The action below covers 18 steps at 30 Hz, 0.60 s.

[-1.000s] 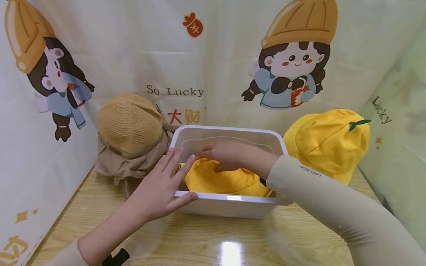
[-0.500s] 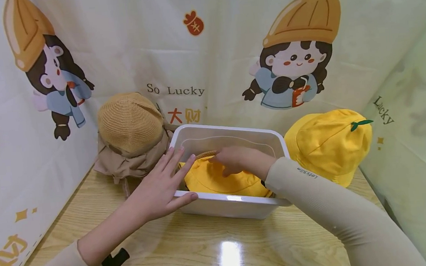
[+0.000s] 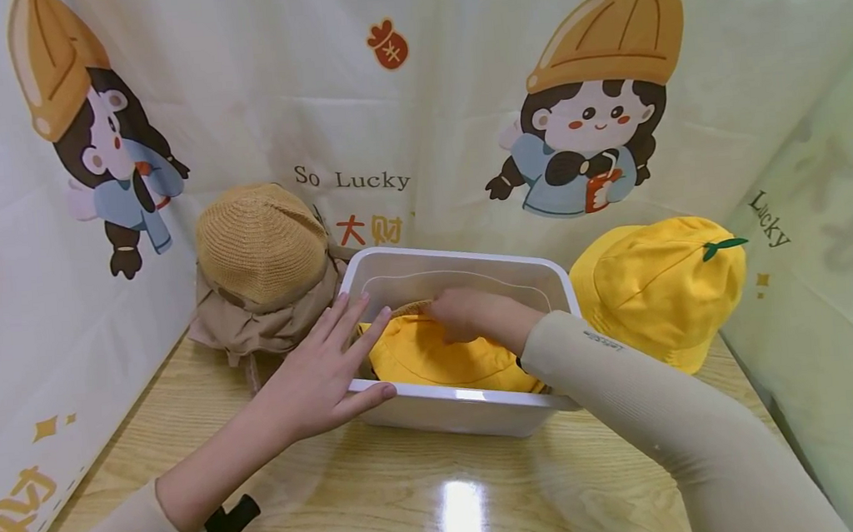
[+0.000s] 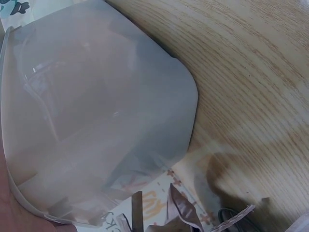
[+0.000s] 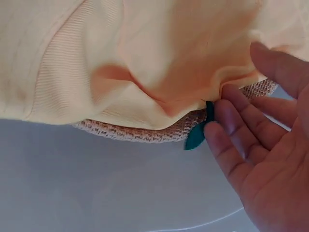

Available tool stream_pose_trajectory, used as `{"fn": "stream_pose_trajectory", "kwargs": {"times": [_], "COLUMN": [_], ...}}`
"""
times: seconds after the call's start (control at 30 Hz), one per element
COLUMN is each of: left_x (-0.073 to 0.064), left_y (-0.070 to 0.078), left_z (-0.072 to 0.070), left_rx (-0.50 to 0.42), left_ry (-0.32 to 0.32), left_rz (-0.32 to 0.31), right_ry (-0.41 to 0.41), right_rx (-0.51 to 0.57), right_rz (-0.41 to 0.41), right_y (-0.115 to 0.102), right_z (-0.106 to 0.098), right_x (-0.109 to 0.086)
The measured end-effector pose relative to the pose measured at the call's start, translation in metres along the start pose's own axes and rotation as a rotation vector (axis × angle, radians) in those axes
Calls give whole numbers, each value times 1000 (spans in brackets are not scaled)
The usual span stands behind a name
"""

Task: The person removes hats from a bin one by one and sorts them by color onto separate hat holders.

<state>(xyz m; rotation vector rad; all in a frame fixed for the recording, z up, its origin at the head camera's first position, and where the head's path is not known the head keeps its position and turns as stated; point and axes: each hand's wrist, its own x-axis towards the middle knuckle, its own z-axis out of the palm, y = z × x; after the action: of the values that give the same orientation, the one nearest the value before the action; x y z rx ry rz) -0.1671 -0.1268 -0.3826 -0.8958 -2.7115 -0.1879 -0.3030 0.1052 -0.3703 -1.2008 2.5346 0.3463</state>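
Note:
My left hand [image 3: 330, 375] rests with spread fingers over the left end of a white plastic bin [image 3: 446, 419]. A yellow cap [image 3: 442, 365] lies inside the bin on top of a tan woven hat [image 5: 120, 131], whose edge peeks out beneath it. Reaching in from the right, my right hand [image 3: 468, 314] touches the back edge of this cap. In the right wrist view its fingertips press beside a green leaf tab [image 5: 195, 137] on the cap, and the thumb is apart from the fingers. The left wrist view looks at the bin's outer wall [image 4: 106, 96].
Another yellow cap [image 3: 661, 289] with a green sprout sits right of the bin. To the left, a tan knitted hat [image 3: 259, 246] is stacked on a brown fabric hat [image 3: 251, 334]. A printed curtain [image 3: 445, 122] encloses the wooden table [image 3: 340, 507] behind and at the sides.
My right hand has shifted slightly right along the cap's back edge and its fingers have drawn in, uncovering the woven hat's edge. The left hand has stayed in place.

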Motion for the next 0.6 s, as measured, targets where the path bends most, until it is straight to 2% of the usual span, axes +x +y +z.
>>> {"fn": "stream_pose_trajectory", "kwargs": {"times": [0.27,0.6], "left_x": [-1,0], "left_y": [0,1], "left_z": [-1,-2], "left_rx": [-3,-4], "left_ry": [0,-3], "left_rz": [-2,1], "right_ry": [-10,46], "right_rx": [-120,-83], "right_rz": [79,137], "right_y": [-6,-7], "right_z": [0,3], "right_x": [0,1]}}
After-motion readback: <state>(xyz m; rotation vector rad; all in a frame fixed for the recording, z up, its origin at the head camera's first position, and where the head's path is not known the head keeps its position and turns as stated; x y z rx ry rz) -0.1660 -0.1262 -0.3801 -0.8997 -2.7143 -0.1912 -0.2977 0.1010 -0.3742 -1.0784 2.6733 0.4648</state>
